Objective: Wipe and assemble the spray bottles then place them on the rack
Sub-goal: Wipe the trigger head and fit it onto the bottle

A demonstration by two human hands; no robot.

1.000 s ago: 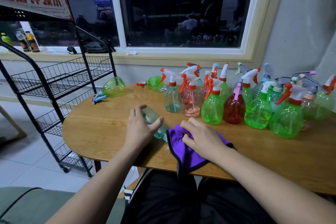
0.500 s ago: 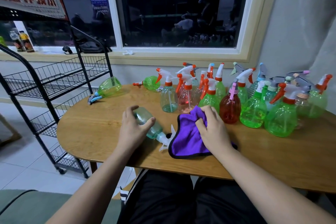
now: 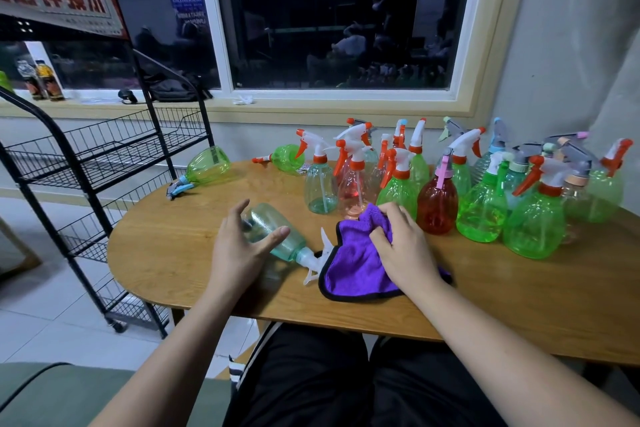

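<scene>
A pale teal spray bottle lies on its side on the wooden table, its white trigger head pointing right. My left hand grips the bottle's body, thumb over the top. A purple cloth with a black hem lies just right of the trigger head. My right hand rests on the cloth with its fingers curled into the far edge. The black wire rack stands left of the table.
Several upright green, red and clear spray bottles crowd the table's back right. Two green bottles lie on their sides at the back left: one near the rack, one by the wall. A window sill runs behind.
My right hand slid the purple cloth forward and to the right, uncovering the bottle's white trigger head. My left hand stayed on the bottle.
</scene>
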